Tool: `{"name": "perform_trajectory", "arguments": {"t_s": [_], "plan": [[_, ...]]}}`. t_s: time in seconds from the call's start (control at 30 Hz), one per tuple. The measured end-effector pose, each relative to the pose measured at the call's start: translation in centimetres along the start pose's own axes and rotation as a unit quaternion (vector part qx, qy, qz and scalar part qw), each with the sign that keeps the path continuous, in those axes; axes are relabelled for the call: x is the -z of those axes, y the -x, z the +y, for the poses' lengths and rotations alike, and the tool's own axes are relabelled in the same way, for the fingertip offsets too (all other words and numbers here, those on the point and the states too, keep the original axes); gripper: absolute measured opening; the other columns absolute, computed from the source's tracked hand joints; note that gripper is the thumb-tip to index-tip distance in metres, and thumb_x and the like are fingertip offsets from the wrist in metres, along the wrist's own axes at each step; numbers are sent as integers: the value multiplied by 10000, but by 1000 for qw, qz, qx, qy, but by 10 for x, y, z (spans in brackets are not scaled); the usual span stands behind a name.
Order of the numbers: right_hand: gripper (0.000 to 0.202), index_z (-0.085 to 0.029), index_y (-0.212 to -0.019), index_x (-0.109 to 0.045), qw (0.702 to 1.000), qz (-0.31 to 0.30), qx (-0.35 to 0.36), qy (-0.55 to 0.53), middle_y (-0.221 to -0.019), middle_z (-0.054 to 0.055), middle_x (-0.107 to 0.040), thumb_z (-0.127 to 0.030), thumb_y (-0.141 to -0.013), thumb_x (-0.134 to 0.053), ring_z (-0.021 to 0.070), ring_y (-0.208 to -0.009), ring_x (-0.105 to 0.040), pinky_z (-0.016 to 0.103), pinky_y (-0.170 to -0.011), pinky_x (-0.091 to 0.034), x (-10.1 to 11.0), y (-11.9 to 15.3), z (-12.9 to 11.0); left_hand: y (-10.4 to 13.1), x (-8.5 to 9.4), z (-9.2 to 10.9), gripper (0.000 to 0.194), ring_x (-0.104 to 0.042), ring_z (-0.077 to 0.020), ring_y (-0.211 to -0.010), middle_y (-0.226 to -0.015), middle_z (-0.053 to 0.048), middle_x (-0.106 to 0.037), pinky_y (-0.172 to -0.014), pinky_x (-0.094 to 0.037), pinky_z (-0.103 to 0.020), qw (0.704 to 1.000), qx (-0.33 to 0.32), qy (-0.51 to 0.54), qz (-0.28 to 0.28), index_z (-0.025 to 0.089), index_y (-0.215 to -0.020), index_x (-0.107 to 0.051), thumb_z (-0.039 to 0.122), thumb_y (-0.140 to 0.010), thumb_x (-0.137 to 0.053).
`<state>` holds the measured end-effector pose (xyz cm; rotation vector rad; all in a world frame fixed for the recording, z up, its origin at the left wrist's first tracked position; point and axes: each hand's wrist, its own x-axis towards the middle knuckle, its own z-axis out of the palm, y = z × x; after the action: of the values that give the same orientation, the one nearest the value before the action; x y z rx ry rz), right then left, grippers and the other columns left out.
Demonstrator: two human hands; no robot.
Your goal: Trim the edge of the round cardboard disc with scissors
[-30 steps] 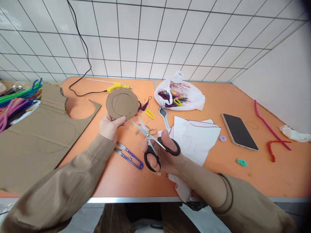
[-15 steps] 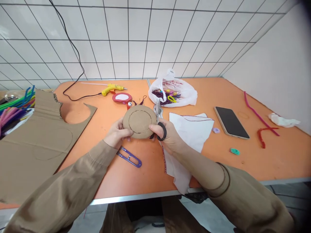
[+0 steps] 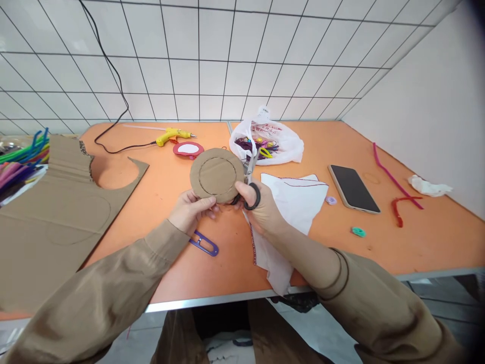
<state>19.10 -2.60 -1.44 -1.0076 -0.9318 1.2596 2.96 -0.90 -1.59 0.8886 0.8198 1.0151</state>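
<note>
A round cardboard disc (image 3: 217, 175) with a smaller circle drawn inside it is held up over the table. My left hand (image 3: 194, 208) pinches its lower left edge between thumb and fingers. In my right hand (image 3: 262, 206) are scissors (image 3: 250, 174) with black handles, blades pointing away from me beside the disc's right edge. The right thumb also rests on the disc's edge. Below my left hand lies a purple thread snipper (image 3: 205, 243), partly covered by the sleeve. White cloth (image 3: 291, 194) with dark red edge stitching spreads beneath my right hand and wrist.
At left lies a large cut cardboard sheet (image 3: 49, 242) beside colourful pipe cleaners (image 3: 22, 164). A yellow glue gun (image 3: 172, 135), a red oval piece (image 3: 188, 148) and a white plastic bag (image 3: 282, 144) sit at the back. A phone (image 3: 353, 188) and red pipe cleaner (image 3: 397, 210) lie right.
Both hands have lifted the disc slightly and tipped its face more toward me, covering the small bell and cords behind it. The view has shifted a little. Both grips stay the same.
</note>
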Motion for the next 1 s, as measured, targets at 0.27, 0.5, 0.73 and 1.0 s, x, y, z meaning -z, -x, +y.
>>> {"name": "perform_trajectory", "arguments": {"t_s": [0.27, 0.5, 0.73, 1.0], "plan": [[445, -188, -821, -645, 987, -74, -48, -134, -548, -23, -583, -627, -746, -656, 118, -489, -541, 224, -436, -382, -11, 30, -30, -4, 11, 8, 279, -600, -113, -517, -633, -59, -704, -441, -484, -206, 991, -83, 28, 97, 134, -647, -718, 280, -484, -890], [558, -154, -844, -664, 924, -201, -262, -191, -546, -16, -589, -705, -758, -628, 94, -434, -505, 189, -386, -340, -11, 51, -19, -4, 9, 7, 297, -617, -120, -513, -710, -83, -746, -425, -479, -208, 989, -95, 19, 114, 141, -645, -742, 319, -469, -903], [562, -145, -816, -668, 892, -231, -317, -225, -557, -13, -603, -701, -733, -661, 89, -439, -522, 168, -369, -367, -10, 55, -10, -3, 9, 3, 306, -663, -155, -544, -691, -79, -746, -472, -539, -233, 991, -79, 12, 110, 154, -684, -758, 342, -490, -901], [546, -146, -854, -681, 887, -241, -310, -243, -574, -10, -609, -681, -745, -668, 86, -449, -526, 163, -385, -394, -11, 55, -7, -1, 6, 2, 351, -674, -139, -573, -672, -73, -738, -511, -554, -200, 993, -61, 30, 99, 130, -714, -765, 340, -480, -921]]}}
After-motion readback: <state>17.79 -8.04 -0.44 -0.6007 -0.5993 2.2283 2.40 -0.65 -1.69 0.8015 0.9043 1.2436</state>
